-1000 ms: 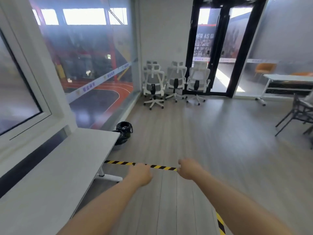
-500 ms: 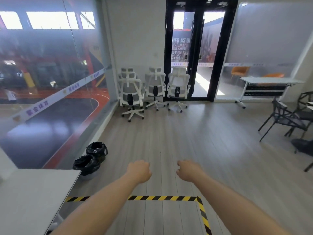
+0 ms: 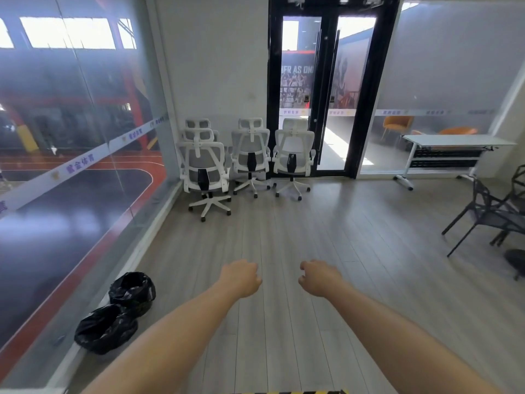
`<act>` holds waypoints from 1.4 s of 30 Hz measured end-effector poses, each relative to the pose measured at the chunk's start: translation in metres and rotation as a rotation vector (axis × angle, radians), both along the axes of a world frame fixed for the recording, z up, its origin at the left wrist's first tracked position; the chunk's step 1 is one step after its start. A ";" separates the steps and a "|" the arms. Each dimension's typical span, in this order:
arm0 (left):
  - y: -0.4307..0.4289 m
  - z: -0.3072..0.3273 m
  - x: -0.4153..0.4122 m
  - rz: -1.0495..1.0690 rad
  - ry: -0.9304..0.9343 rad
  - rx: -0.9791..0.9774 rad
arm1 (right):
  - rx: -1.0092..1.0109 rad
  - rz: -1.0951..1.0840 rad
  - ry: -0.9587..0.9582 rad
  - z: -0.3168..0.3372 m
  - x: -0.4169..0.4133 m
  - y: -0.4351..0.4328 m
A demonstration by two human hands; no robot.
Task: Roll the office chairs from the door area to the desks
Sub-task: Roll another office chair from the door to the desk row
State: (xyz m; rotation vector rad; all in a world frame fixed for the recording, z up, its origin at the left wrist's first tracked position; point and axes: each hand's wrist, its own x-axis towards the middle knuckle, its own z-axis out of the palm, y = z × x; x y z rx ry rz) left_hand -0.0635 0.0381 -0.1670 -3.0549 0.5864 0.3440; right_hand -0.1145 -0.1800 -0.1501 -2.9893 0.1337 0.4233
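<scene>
floor [image 3: 326, 223] open to chairs [image 3: 208, 169] | bin bags [image 3: 119, 311] L by glass

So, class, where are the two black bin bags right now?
In the head view, the black bin bags sit low on the left, on the floor against the glass wall, just left of the left hand.

Poster [image 3: 297, 81] behind the glass door [image 3: 326, 92]: white caps, partly cut off by the frame, reads roughly "…FR AS ON…". Pale band [image 3: 79, 163] across the left glass wall [image 3: 56, 109]: purple Chinese characters, "金体育" legible, repeated further along but too blurred there. Same kind of band [image 3: 431, 112] on the frosted right partition, print unreadable.
</scene>
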 end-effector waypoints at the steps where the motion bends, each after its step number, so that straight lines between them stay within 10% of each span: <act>1: -0.005 0.001 0.028 -0.010 0.001 0.003 | 0.008 -0.016 0.001 0.003 0.026 -0.004; 42: -0.287 0.042 1.057 -0.133 -0.133 -0.009 | -0.019 -0.042 -0.069 0.035 1.047 -0.286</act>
